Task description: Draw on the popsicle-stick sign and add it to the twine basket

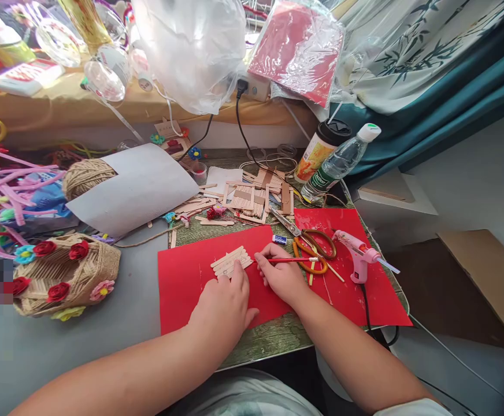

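Note:
My left hand [226, 303] presses down on a small panel of glued wooden sticks [231, 261] that lies on a red paper sheet [186, 289]. My right hand [280, 273] is closed on a thin red pencil [293, 259], with its tip at the panel's right edge. Both hands rest on the red sheet near the table's front edge.
Orange-handled scissors [315, 249] and a pink glue gun [358, 254] lie on a second red sheet [364, 289] to the right. Behind are loose stick pieces [252, 199], a water bottle [336, 164], a cup [321, 150], grey card [134, 188], twine ball [85, 176] and a woven basket [65, 274].

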Motion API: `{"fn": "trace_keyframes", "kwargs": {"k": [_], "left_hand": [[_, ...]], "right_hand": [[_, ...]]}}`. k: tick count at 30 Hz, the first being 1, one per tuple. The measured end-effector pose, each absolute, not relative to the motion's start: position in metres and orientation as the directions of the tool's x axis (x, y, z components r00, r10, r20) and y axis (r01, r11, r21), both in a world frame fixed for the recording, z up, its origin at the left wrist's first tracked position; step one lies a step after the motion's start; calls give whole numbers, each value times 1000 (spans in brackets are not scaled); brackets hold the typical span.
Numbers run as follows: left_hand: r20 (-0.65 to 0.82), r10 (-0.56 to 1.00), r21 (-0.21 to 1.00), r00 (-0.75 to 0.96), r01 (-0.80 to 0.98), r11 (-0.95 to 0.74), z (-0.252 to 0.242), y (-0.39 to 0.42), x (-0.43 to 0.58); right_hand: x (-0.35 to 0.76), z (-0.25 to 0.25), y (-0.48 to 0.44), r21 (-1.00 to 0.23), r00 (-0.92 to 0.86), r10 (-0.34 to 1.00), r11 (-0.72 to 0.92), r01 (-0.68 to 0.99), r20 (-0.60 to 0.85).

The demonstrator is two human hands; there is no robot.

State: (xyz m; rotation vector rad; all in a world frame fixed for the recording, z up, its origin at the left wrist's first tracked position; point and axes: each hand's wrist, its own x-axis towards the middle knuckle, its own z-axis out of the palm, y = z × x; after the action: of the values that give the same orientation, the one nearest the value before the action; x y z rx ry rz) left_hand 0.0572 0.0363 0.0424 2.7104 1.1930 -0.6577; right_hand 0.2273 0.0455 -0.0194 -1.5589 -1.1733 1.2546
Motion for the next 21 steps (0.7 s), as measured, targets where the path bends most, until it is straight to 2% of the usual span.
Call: {"fn": "trace_keyframes", "kwargs": {"k": [12,21], "left_hand": [[-477,654,-46,587,727,-685,48,39,59],[-448,657,-52,606,716,-696,42,38,58]], "right_hand": [[226,-21,47,-910,75,982,-190,368,-175],[225,-20,46,-919,93,969,-246,307,-228]]}}
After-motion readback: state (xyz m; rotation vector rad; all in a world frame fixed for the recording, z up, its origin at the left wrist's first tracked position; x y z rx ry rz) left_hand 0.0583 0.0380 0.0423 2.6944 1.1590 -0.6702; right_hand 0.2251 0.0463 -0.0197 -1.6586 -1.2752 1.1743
